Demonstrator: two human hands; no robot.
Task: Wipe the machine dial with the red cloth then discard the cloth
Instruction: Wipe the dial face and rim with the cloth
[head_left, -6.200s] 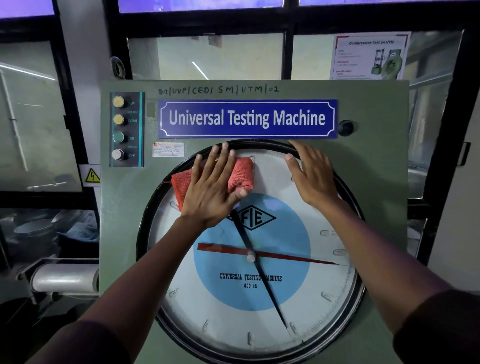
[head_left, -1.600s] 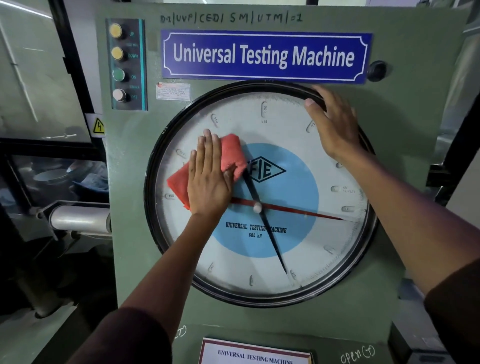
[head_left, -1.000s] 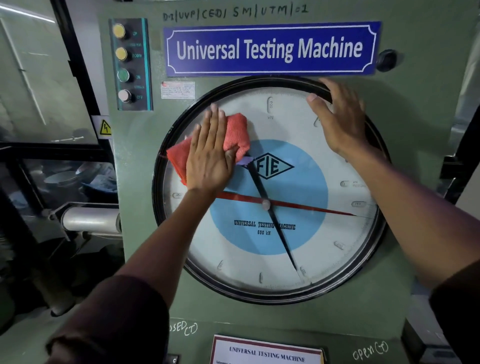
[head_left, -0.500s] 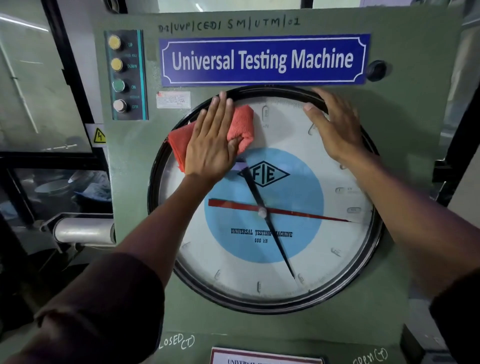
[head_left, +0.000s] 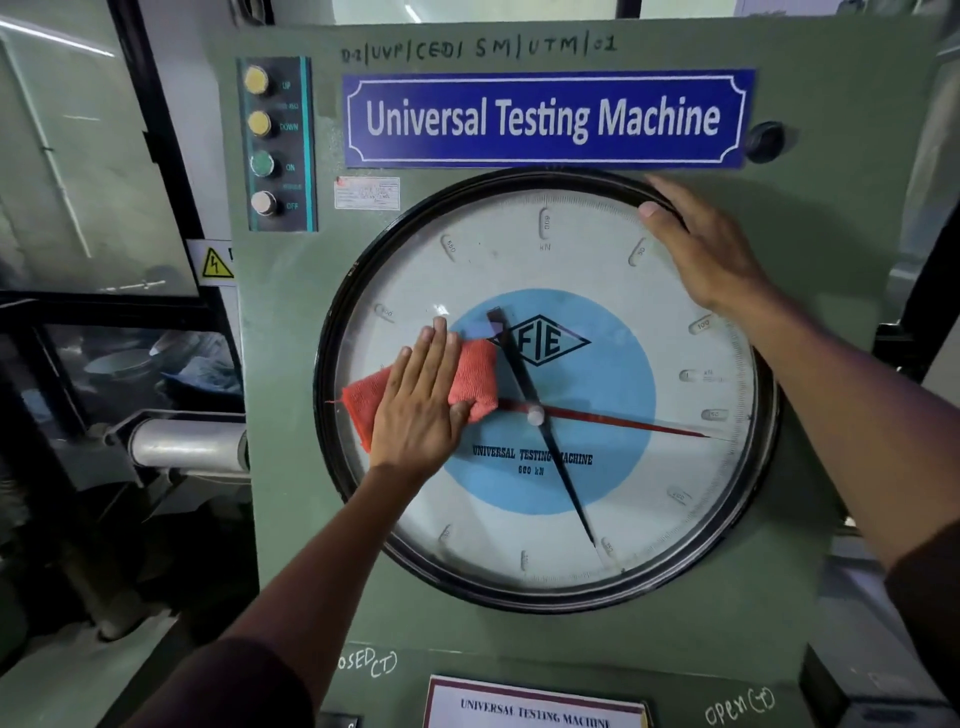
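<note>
The machine dial (head_left: 613, 525) is a large round gauge with a black rim, a white face, a blue centre, a black pointer and a red pointer. My left hand (head_left: 418, 402) lies flat on the red cloth (head_left: 475, 382) and presses it against the glass at the dial's left middle, just left of the pointer hub. My right hand (head_left: 709, 249) rests flat with spread fingers on the dial's upper right rim and holds nothing.
The green machine panel (head_left: 831, 218) carries a blue nameplate (head_left: 545, 118) above the dial and a column of push buttons (head_left: 262, 143) at upper left. A metal cylinder (head_left: 189, 444) sticks out at the left. A printed label (head_left: 535, 706) sits below the dial.
My left hand has slid the red cloth down from the dial's top left to its left middle. My right hand has stayed on the upper right rim.
</note>
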